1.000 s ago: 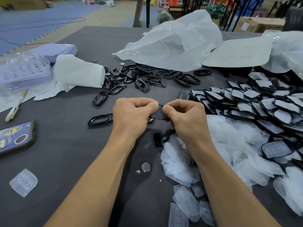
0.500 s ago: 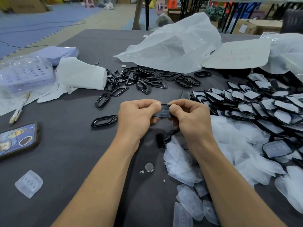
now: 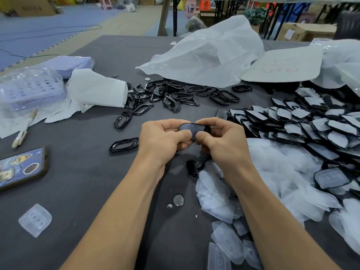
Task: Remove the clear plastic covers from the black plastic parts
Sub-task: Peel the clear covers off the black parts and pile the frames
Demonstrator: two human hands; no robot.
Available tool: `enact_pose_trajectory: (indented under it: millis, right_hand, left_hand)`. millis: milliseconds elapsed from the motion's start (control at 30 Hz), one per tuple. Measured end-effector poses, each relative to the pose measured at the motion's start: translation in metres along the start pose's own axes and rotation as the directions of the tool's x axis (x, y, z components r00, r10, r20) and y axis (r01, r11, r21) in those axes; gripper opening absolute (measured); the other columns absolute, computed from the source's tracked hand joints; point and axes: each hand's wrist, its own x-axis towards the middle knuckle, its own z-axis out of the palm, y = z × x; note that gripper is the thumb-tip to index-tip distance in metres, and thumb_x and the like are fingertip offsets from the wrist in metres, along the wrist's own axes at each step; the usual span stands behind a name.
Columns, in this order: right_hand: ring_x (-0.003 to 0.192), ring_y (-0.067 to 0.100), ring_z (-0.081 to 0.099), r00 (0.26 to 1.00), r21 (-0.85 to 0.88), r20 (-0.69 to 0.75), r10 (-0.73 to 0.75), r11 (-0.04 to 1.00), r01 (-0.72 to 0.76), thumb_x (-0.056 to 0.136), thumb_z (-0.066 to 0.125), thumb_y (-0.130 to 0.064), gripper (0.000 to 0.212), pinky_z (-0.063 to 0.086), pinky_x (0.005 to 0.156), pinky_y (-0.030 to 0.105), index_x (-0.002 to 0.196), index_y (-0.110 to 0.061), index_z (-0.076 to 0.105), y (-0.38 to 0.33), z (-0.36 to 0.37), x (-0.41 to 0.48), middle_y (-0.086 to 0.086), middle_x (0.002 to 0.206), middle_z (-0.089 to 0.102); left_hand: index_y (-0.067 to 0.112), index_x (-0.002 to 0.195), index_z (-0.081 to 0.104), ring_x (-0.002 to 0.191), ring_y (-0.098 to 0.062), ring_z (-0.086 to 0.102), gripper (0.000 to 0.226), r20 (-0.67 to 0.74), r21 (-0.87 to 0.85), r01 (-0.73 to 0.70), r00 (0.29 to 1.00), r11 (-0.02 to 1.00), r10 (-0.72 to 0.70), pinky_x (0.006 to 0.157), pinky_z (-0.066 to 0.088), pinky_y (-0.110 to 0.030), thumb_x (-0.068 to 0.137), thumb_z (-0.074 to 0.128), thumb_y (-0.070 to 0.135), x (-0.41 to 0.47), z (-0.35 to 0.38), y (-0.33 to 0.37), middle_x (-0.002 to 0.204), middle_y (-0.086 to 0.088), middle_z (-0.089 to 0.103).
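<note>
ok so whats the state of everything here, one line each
held part, up between both grips, cover seemingly still on
left grip, pinching its left end
right grip, pinching its right end
covered parts, heaped at right, covers on
bare black frames, scattered beyond the grips, covers off
loose clear covers, piled at near right
phone, lying back up

Grey table; black frames, clear covers, phone.
</note>
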Motion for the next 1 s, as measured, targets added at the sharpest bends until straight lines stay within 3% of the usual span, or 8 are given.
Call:
enact_pose_trajectory:
  millis: [133, 233, 433, 533, 633, 733, 800, 1000]
  right_hand:
    - [0.051, 0.014, 0.057, 0.998, 0.014, -0.054, 0.044, 0.999, -0.043, 0.079, 0.075, 0.004, 0.027, 0.046, 0.055, 0.031, 0.079, -0.023, 0.076, 0.0, -0.001, 0.0, 0.0, 0.062, 0.071]
    - [0.067, 0.01, 0.069, 0.995, -0.169, -0.086, -0.041, 0.985, 0.026, 0.078, 0.079, -0.012, 0.026, 0.058, 0.071, 0.035, 0.097, -0.029, 0.078, -0.001, 0.0, -0.005, -0.008, 0.076, 0.077]
    - [0.086, 0.0, 0.061, 0.978, -0.496, -0.007, -0.209, 0.85, 0.178, 0.073, 0.082, -0.02, 0.043, 0.048, 0.086, 0.012, 0.111, -0.039, 0.077, -0.01, -0.001, -0.012, -0.017, 0.099, 0.068]
    - [0.101, -0.002, 0.056, 0.974, -0.519, -0.052, -0.222, 0.839, 0.164, 0.073, 0.086, -0.02, 0.042, 0.037, 0.092, 0.002, 0.112, -0.034, 0.078, -0.012, -0.01, -0.009, -0.03, 0.096, 0.056]
    - [0.119, 0.017, 0.054, 0.92, -0.627, -0.226, -0.319, 0.771, 0.113, 0.076, 0.086, -0.025, 0.042, 0.037, 0.107, 0.026, 0.117, -0.026, 0.076, -0.013, -0.033, 0.001, -0.021, 0.112, 0.068]
    - [0.143, 0.028, 0.039, 0.824, -0.675, -0.501, -0.265, 0.715, -0.18, 0.079, 0.086, -0.04, 0.075, 0.027, 0.117, 0.045, 0.146, -0.023, 0.055, -0.016, -0.063, 0.01, 0.001, 0.155, 0.05]
    - [0.153, 0.03, 0.025, 0.82, -0.703, -0.527, -0.224, 0.657, -0.273, 0.082, 0.083, -0.042, 0.091, 0.019, 0.123, 0.05, 0.158, -0.021, 0.036, -0.017, -0.069, 0.01, 0.007, 0.166, 0.034]
    - [0.142, 0.025, 0.038, 0.963, -0.747, -0.154, -0.219, 0.664, 0.032, 0.09, 0.075, -0.023, 0.056, 0.023, 0.12, 0.038, 0.143, -0.026, 0.058, -0.015, -0.021, -0.001, 0.005, 0.145, 0.057]
  left_hand:
    - [0.011, 0.082, 0.078, 0.053, -0.015, 0.067, 0.027, -0.019, 0.017, -0.003, 1.0, 1.0, 0.003, 0.057, 0.058, -0.021, 0.08, 0.074, -0.015, -0.001, 0.004, -0.001, 0.067, -0.009, 0.076]
    - [0.01, 0.084, 0.079, 0.052, -0.015, 0.063, 0.024, -0.045, -0.007, 0.017, 0.999, 1.0, -0.017, 0.058, 0.058, -0.022, 0.081, 0.074, -0.014, 0.0, 0.004, 0.0, 0.067, -0.009, 0.075]
    - [0.01, 0.088, 0.08, 0.05, -0.015, 0.064, 0.022, -0.077, -0.019, 0.054, 0.996, 0.998, -0.055, 0.056, 0.056, -0.022, 0.081, 0.072, -0.01, 0.002, 0.002, 0.0, 0.066, -0.007, 0.074]
    - [0.023, 0.082, 0.083, 0.063, -0.012, 0.071, 0.008, -0.134, 0.054, -0.023, 0.991, 0.998, 0.03, 0.067, 0.06, -0.028, 0.076, 0.08, 0.021, 0.003, 0.002, -0.001, 0.074, 0.0, 0.079]
    - [0.034, 0.091, 0.081, 0.076, 0.002, 0.073, 0.017, -0.29, 0.235, -0.112, 0.94, 0.965, 0.18, 0.08, 0.059, -0.026, 0.076, 0.076, 0.028, 0.006, -0.01, 0.0, 0.077, 0.016, 0.078]
    - [0.034, 0.107, 0.078, 0.089, 0.011, 0.069, 0.037, -0.401, 0.475, -0.08, 0.867, 0.877, 0.296, 0.089, 0.05, -0.009, 0.081, 0.063, 0.013, 0.005, -0.032, 0.01, 0.087, 0.022, 0.076]
    - [0.031, 0.108, 0.078, 0.098, -0.002, 0.07, 0.045, -0.42, 0.61, 0.02, 0.856, 0.793, 0.301, 0.098, 0.049, -0.019, 0.077, 0.058, 0.005, 0.003, -0.048, 0.018, 0.095, 0.016, 0.078]
    - [0.037, 0.109, 0.075, 0.116, -0.029, 0.064, 0.041, -0.274, 0.916, 0.213, 0.951, 0.341, 0.143, 0.096, 0.052, -0.039, 0.082, 0.069, 0.007, 0.001, -0.071, 0.03, 0.118, 0.001, 0.075]
